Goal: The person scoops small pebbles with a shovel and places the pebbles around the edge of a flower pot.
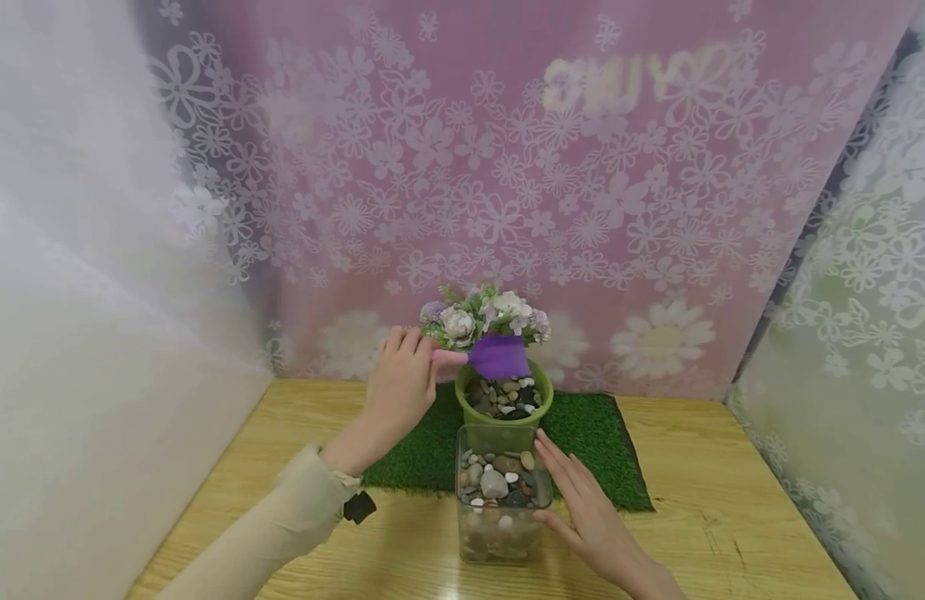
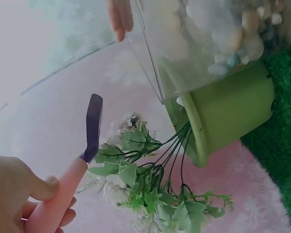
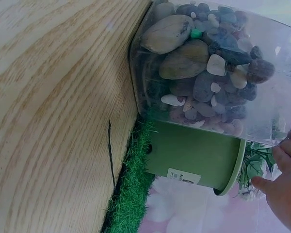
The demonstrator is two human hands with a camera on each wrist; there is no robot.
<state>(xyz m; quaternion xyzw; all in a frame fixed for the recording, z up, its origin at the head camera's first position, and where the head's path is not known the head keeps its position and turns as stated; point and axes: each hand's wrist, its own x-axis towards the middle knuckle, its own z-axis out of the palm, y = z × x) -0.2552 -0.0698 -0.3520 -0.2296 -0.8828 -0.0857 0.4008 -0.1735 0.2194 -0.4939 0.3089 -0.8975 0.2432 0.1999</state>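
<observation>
My left hand (image 1: pixel 404 375) grips the pink handle of a small toy shovel (image 1: pixel 500 357) with a purple blade. The blade is above the green flower pot (image 1: pixel 462 406), which holds pebbles and artificial flowers (image 1: pixel 459 323) on green stems. In front of the pot stands a clear plastic container (image 1: pixel 462 533), partly filled with mixed pebbles (image 1: pixel 494 483). Fingers straight, my right hand (image 1: pixel 586 517) rests against the container's right side near the rim. The left wrist view shows the shovel (image 2: pixel 93 121) side-on, thumb on its handle.
Pot and container stand at a green artificial grass mat (image 1: pixel 597 450) on a wood-grain table (image 1: pixel 702 492). A pink floral curtain (image 1: pixel 462 183) hangs behind, with a white sheet (image 1: pixel 95 292) at the left and a floral sheet (image 1: pixel 875 333) at the right.
</observation>
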